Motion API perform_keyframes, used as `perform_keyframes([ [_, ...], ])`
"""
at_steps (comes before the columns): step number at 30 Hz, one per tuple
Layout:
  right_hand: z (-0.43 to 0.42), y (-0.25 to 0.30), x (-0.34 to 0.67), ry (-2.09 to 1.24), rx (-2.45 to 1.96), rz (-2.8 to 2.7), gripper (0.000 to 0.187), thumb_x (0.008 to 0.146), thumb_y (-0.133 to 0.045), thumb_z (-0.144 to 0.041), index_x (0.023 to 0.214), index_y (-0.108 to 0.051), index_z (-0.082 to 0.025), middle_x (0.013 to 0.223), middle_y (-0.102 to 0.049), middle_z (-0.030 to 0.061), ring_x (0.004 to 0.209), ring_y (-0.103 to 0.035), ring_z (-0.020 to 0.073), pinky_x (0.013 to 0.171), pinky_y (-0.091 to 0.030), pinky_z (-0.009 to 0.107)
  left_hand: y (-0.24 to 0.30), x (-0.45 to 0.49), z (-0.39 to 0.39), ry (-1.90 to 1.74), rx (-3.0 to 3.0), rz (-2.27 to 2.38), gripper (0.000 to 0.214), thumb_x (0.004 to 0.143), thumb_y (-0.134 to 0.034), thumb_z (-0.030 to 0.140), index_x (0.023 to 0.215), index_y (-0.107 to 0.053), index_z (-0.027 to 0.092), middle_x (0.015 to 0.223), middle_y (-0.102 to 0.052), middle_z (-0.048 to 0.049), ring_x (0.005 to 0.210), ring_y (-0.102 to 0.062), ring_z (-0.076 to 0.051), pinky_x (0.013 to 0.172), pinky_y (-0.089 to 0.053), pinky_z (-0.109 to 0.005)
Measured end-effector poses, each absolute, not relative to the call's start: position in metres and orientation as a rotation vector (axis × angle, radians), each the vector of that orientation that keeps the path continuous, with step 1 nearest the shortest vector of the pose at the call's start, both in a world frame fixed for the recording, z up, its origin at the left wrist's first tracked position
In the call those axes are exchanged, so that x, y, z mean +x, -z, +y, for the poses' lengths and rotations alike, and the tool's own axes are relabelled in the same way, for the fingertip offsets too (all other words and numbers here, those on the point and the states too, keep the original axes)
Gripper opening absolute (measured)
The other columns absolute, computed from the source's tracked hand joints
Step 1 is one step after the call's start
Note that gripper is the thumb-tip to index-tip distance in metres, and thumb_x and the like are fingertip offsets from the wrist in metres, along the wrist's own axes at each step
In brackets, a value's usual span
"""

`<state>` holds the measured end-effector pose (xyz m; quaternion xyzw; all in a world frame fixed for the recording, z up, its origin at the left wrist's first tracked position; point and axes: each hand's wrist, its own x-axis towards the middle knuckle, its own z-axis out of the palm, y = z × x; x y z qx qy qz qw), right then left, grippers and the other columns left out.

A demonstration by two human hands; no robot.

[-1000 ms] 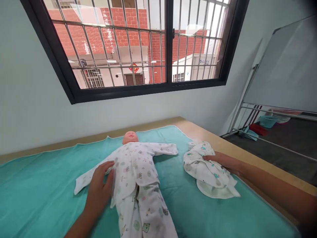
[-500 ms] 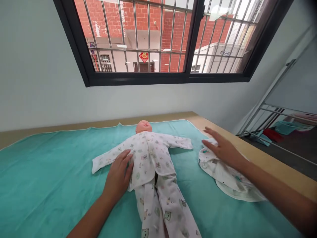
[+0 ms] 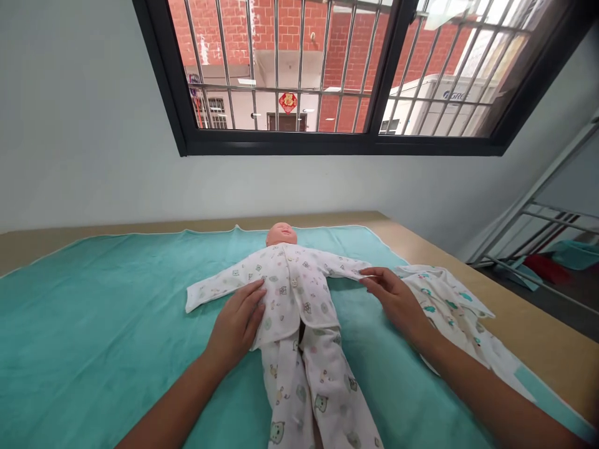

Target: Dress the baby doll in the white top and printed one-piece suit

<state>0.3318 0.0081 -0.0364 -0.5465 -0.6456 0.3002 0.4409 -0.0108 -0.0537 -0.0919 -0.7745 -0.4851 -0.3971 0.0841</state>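
A baby doll [image 3: 281, 234] lies on its back in a white, animal-print jacket [image 3: 285, 293] and matching trousers [image 3: 322, 386]. My left hand [image 3: 238, 321] rests on the jacket's left side, fingers stretched out flat against the cloth. At the end of the sleeve [image 3: 341, 265] on the right, my right hand [image 3: 395, 302] has its thumb and fingers closed on the cuff. The other sleeve lies outstretched on the left. Beside my right forearm, a loose white garment [image 3: 449, 299] with green and red prints is partly covered by that arm.
A turquoise cloth [image 3: 116, 324] covers most of the wooden tabletop [image 3: 421, 240], which meets the wall below a barred window [image 3: 281, 143]. On the right, a metal rack [image 3: 519, 231] stands beyond the table edge, with red and teal items near it.
My right hand has moved from over the loose garment to the sleeve cuff. The garment now lies farther right and more spread out. My left hand stays on the jacket; the view has shifted slightly.
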Motion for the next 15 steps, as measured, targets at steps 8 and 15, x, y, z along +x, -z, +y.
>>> perform_keyframes([
  [8,0.007,0.001,0.219,-0.720,-1.170,-2.084,0.035,0.086,-0.055,-0.053,0.074,-0.054,-0.020,0.068,-0.060,0.0000,0.061,-0.053,0.0138,0.057,-0.038,0.026,0.083,-0.007,-0.060,1.175,-2.373,-1.347,0.034,0.093,-0.050,0.017,0.127,-0.053,0.021,0.136,-0.053,-0.0112,0.128,-0.049,-0.023,0.105,-0.045,-0.041],
  [15,0.012,-0.034,0.202,-0.255,-1.447,-2.716,0.042,0.081,-0.058,-0.057,0.088,-0.067,-0.017,0.088,-0.070,0.0130,0.083,-0.064,0.0274,0.067,-0.043,0.032,0.071,0.001,-0.062,1.328,-2.367,-1.435,0.021,0.094,-0.047,0.021,0.106,-0.065,0.021,0.113,-0.066,-0.0081,0.106,-0.061,-0.020,0.092,-0.050,-0.035],
])
